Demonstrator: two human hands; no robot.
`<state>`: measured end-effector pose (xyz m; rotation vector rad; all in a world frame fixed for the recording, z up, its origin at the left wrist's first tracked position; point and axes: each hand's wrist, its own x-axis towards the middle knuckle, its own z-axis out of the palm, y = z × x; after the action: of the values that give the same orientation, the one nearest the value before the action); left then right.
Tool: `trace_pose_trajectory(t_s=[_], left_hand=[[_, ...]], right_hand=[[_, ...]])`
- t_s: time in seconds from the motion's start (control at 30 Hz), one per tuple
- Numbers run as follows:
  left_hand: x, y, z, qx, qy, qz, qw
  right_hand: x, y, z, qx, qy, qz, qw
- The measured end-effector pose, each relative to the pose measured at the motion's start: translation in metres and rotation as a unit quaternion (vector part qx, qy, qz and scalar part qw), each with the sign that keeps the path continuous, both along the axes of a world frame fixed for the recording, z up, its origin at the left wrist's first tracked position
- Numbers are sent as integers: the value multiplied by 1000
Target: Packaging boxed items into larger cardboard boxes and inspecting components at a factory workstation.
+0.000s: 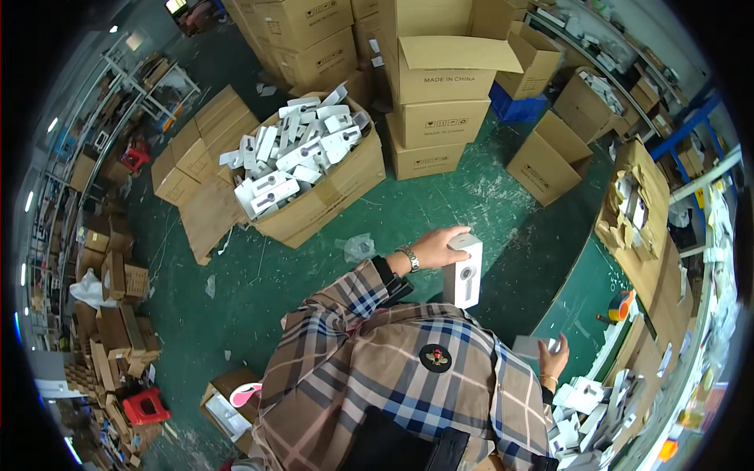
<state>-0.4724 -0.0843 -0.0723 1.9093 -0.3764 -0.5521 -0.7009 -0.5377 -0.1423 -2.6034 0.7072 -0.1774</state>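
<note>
My left hand (pixel 438 247), with a metal watch on its wrist, grips the top of a tall white box (pixel 466 284) in front of my body. A round dark picture is printed on the box's front, and it stands nearly upright. Off to the right, at the green table's edge, my right hand (pixel 553 361) is curled with its fingers at a pale, whitish box-like piece (pixel 528 346). Its exact kind is hard to make out. Several white boxes and loose white pieces (pixel 585 404) lie heaped just below that hand.
A large open carton (pixel 330 206) full of white boxes stands on the green floor ahead left. Stacked brown cartons (pixel 441 122) rise behind it, and an open carton (pixel 542 165) stands farther right. An orange tape dispenser (pixel 620 304) lies on the green table (pixel 585 302). A red stool (pixel 146 406) stands left.
</note>
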Motion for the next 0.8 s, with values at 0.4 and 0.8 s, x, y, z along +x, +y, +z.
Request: trace_pose_trajectory(t_s=[0.4, 0.8], left_hand=[[116, -23, 30, 25, -168, 109, 979], [239, 14, 109, -29, -274, 290, 917]], right_hand=[[272, 121, 163, 237, -62, 368, 897], [541, 105, 251, 261, -199, 429, 842]])
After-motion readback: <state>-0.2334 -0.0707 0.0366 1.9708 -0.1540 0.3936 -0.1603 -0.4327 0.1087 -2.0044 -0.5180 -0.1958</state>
